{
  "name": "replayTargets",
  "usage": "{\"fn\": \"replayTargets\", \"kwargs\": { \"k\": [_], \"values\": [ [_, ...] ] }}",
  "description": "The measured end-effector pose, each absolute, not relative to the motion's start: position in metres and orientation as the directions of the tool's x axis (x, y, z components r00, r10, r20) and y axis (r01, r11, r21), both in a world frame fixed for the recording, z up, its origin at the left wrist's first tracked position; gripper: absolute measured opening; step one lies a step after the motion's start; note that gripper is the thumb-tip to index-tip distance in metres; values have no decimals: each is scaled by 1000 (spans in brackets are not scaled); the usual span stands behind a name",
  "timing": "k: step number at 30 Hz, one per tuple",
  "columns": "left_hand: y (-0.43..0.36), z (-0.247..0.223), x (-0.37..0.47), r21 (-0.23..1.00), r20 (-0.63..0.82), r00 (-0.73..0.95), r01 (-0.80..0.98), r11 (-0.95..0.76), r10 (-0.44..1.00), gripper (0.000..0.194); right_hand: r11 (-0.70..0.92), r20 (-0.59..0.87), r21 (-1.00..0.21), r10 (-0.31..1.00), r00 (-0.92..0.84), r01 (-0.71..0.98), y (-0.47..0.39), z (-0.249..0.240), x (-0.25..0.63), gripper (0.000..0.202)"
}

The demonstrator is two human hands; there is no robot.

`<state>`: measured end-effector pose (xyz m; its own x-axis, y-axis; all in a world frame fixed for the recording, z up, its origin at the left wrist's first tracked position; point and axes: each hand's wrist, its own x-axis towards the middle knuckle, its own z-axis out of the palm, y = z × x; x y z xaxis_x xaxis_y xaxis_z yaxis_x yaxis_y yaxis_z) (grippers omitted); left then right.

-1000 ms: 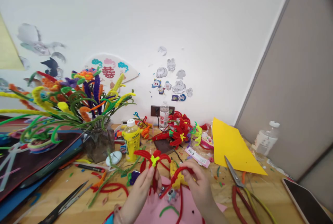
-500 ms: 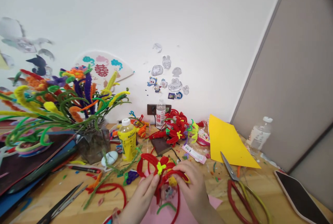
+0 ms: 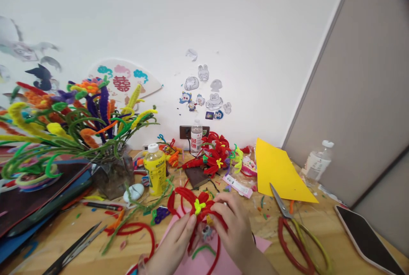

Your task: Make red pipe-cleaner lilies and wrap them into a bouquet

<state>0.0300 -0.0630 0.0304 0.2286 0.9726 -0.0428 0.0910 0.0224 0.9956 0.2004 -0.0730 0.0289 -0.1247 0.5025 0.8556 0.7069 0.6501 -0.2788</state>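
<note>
Between my hands is a red pipe-cleaner flower [image 3: 185, 195] with a yellow star-shaped centre, held above pink paper [image 3: 230, 262]. My left hand [image 3: 175, 237] pinches it near the yellow centre, thumb on top. My right hand [image 3: 234, 224] has its fingers curled round a red petal on the flower's right side; the fingertips are partly hidden. A long red strand hangs down between the hands. Below it lies a short green pipe-cleaner piece [image 3: 203, 248] on the pink paper. A small figure partly shows behind the flower.
Scissors with red and yellow handles [image 3: 295, 241] lie at right, beside yellow paper [image 3: 281, 177] and a phone [image 3: 367, 236]. Dark scissors [image 3: 72, 249] lie at left. Behind stand a yellow bottle [image 3: 155, 170], a vase of pipe-cleaner flowers [image 3: 113, 177] and a red bouquet [image 3: 217, 151].
The view has shifted slightly. My right hand's fingers have shifted on the red petal, and the petal's right end is now more covered. My left hand keeps its pinch.
</note>
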Motion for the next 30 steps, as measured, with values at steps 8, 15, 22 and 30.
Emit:
{"fn": "replayTargets", "kwargs": {
  "k": [8, 15, 22, 30],
  "values": [
    [-59, 10, 31, 998, -46, 163, 48, 39, 985, 30, 702, 792, -326, 568, -222, 634, -70, 29, 201, 12],
    [-60, 16, 35, 971, -159, 118, -163, 177, 980, 43, 704, 796, -377, 578, -177, 602, -69, 24, 201, 10],
    [-63, 32, 42, 868, -137, 387, -396, 299, 912, 22, 712, 802, -391, 575, -165, 583, -68, 20, 201, 9],
    [-62, 27, 38, 875, -111, 435, -384, 296, 894, 10, 729, 797, -357, 564, -217, 584, -70, 26, 203, 10]
  ]
}}
